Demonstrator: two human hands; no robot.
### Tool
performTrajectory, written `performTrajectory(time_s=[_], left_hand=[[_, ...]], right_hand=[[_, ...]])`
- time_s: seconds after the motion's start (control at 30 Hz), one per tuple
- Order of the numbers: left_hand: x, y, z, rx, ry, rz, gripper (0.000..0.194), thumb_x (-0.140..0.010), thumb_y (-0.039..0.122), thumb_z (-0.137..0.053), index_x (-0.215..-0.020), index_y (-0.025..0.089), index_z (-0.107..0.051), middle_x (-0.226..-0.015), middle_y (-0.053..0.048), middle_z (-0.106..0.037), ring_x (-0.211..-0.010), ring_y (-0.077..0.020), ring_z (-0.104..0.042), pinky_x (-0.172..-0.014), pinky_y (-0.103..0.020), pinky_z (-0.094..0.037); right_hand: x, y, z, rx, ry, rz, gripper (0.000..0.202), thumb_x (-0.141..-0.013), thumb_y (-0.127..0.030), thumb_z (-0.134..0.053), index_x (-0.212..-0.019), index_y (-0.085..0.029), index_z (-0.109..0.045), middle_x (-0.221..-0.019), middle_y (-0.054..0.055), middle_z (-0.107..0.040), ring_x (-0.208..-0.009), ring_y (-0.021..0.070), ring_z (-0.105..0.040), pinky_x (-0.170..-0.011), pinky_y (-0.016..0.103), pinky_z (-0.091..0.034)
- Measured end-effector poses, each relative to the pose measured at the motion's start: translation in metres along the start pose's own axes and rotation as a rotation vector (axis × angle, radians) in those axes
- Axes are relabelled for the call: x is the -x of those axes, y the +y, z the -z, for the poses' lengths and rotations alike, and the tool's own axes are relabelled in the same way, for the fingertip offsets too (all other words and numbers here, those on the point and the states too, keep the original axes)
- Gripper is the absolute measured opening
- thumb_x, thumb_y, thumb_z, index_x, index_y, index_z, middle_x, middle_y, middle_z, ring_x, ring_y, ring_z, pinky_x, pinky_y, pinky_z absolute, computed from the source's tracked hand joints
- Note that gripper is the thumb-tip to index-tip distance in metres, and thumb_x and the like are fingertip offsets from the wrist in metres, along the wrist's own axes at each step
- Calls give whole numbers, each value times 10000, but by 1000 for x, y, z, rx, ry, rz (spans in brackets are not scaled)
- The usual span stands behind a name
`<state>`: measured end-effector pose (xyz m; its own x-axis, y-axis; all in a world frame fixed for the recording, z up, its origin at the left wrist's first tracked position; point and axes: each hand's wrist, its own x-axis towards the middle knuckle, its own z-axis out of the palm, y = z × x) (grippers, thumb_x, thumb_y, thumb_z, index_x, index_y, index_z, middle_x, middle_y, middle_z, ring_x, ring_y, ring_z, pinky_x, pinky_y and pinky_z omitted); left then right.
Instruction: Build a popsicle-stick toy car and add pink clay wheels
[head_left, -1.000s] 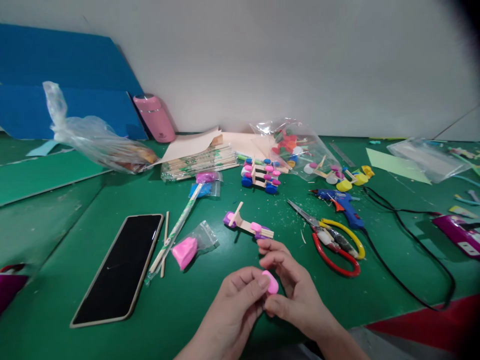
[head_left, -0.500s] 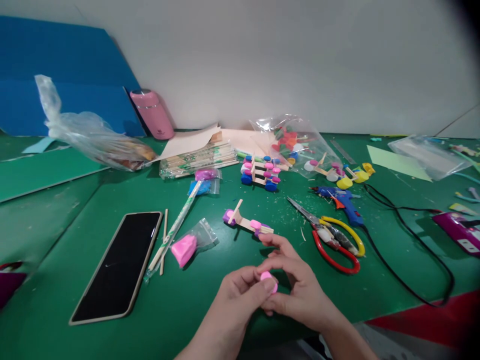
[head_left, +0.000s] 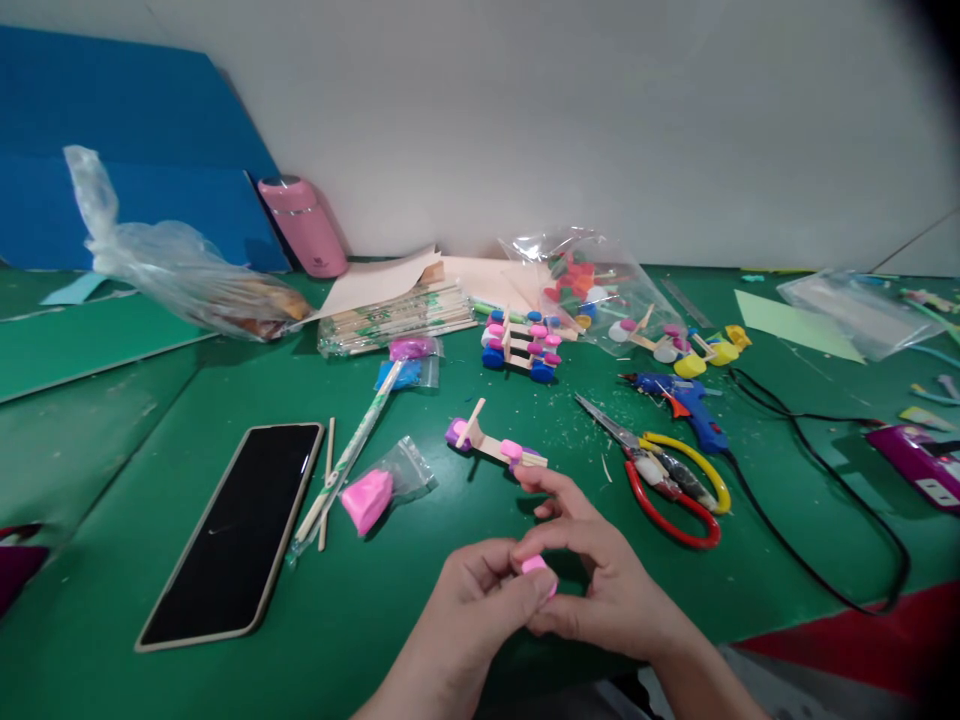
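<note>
A small lump of pink modelling clay (head_left: 537, 568) is pinched between my two hands above the table's front. My left hand (head_left: 480, 600) presses it with thumb and forefinger. My right hand (head_left: 592, 570) grips its other side with thumb and fingers, the outer fingers raised. Just beyond them lies a small wooden-stick model (head_left: 491, 447) with purple and pink clay parts and one stick standing up. An open zip bag holding more pink clay (head_left: 369, 500) lies to the left. My palms hide part of the clay lump.
Left are a smartphone (head_left: 236, 535) and wrapped wooden sticks (head_left: 352, 455). Right lie scissors (head_left: 652, 470), a blue glue gun (head_left: 679, 400) and its black cord (head_left: 817, 500). Behind stand finished stick models (head_left: 523, 345), a stick bundle (head_left: 397, 318), a plastic bag (head_left: 581, 285) and a pink flask (head_left: 307, 228).
The pink clay has turned slightly between my fingers and sits a little lower. Both hands keep their place, with small finger shifts. Things on the table have not moved.
</note>
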<state>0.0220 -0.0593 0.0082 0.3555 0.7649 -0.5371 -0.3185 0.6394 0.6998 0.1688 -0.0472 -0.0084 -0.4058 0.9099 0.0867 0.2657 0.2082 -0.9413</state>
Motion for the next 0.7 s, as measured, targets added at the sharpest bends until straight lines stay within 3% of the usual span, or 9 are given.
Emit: performTrajectory(time_s=[0.07, 0.23, 0.43, 0.7], left_hand=[[0, -1, 0, 31, 5, 13, 191, -634, 287, -695, -588, 112, -635, -505, 27, -486, -512, -72, -375, -529, -204, -294], [-3, -2, 0, 146, 55, 33, 169, -653, 284, -693, -633, 124, -643, -581, 7, -546, -538, -73, -417, -537, -197, -323], [-6, -3, 0, 130, 8, -28, 214, -696, 318, -651, -622, 117, -636, -522, 5, -519, -533, -97, -432, -551, -221, -346], [-5, -4, -1, 165, 62, -13, 175, -693, 285, -639, -644, 118, -648, -560, -21, -569, -539, -117, -475, -561, -237, -371]], right_hand=[[0, 0, 0, -13, -10, 0, 289, -631, -280, -724, -906, -266, -639, -1361, 38, -325, -1221, 281, -353, -951, 425, -353], [1, 2, -2, -7, 41, 35, 578, -621, -276, -731, -1151, -280, -501, -1362, 59, -313, -1242, 258, -321, -995, 409, -321], [1, 4, -5, 272, 235, 123, 253, -713, -191, -635, -954, -259, -604, -1220, 57, -444, -1110, 237, -452, -887, 366, -394], [2, 5, -5, 215, 233, 128, 285, -710, -188, -625, -983, -259, -587, -1229, 58, -428, -1102, 242, -461, -878, 364, -401]])
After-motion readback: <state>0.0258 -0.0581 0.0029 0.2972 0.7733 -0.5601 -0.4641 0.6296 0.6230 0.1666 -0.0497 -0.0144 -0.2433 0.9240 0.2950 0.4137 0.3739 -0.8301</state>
